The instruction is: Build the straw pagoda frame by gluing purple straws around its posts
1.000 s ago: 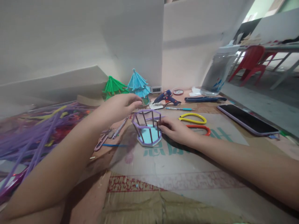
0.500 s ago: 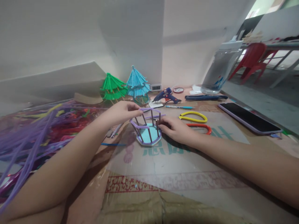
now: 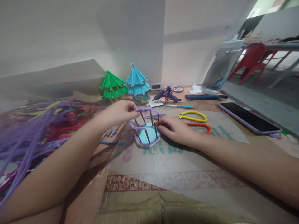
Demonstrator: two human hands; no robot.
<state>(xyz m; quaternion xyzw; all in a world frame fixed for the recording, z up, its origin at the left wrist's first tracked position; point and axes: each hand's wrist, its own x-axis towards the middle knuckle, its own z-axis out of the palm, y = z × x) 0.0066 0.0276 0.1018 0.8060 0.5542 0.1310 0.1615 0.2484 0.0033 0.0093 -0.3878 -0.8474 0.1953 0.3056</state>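
A small round frame stands on the plastic sheet, with a light blue base (image 3: 149,133) edged in purple and several thin dark brown posts (image 3: 147,136) rising from it. A bent purple pipe cleaner (image 3: 139,128) runs along the tops of some posts, its outline open on the right. At the frame's back left, the fingers of my left hand (image 3: 121,112) are pinched on this purple strip. My right hand (image 3: 174,129) has thumb and fingers closed on a post at the right side; the fingertips are partly hidden.
Behind stand a green tiered roof model (image 3: 112,85) and a blue one (image 3: 137,81). A glue gun (image 3: 167,94), pen (image 3: 179,106), box cutter (image 3: 205,97), phone (image 3: 249,117) and water bottle (image 3: 219,68) lie or stand to the right, near yellow and red handles (image 3: 198,125). Purple pipe cleaners (image 3: 30,146) heap at left.
My left hand has shifted slightly left with the purple strip, and the frame's upper part leans a little more to the left. My right hand stays at the post.
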